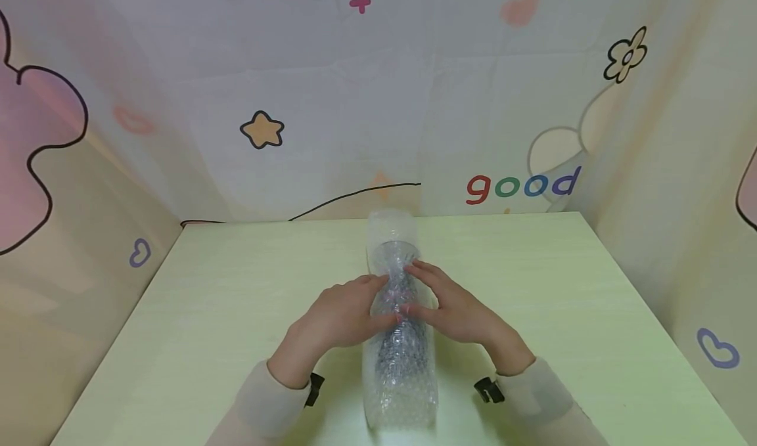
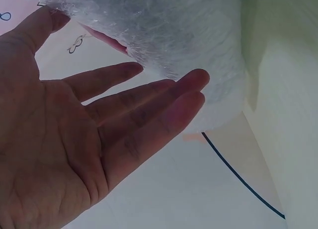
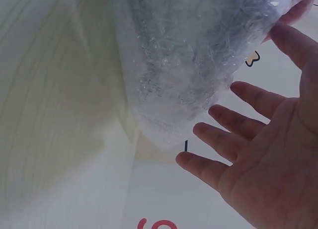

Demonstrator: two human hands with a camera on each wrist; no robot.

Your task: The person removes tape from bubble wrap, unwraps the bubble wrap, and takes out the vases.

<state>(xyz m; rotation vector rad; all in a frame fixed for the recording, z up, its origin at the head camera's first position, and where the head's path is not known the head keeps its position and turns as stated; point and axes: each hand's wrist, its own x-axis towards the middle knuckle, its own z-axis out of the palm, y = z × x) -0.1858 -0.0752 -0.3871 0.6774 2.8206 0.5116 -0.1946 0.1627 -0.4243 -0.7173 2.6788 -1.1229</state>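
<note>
A long bundle in clear bubble wrap [image 1: 403, 370] lies on the table, pointing away from me, with something dark inside that the wrap blurs. My left hand [image 1: 349, 311] rests against its left side, thumb and fingers spread. From the right, my right hand [image 1: 461, 311] touches the top and side of the wrap with extended fingers. In the left wrist view, the fingers [image 2: 144, 134] reach out fairly straight by the bubble wrap [image 2: 198, 35]. The right wrist view has the fingers [image 3: 223, 139] fanned out next to the wrap [image 3: 174, 75], the thumb touching it.
The pale green table [image 1: 248, 268] extends to both sides of the bundle. Behind it hangs a printed cloth backdrop [image 1: 331, 91], and cloth walls stand left and right. A black clip-like piece [image 1: 315, 389] sits at the left wrist, another black piece [image 1: 489, 389] at the right.
</note>
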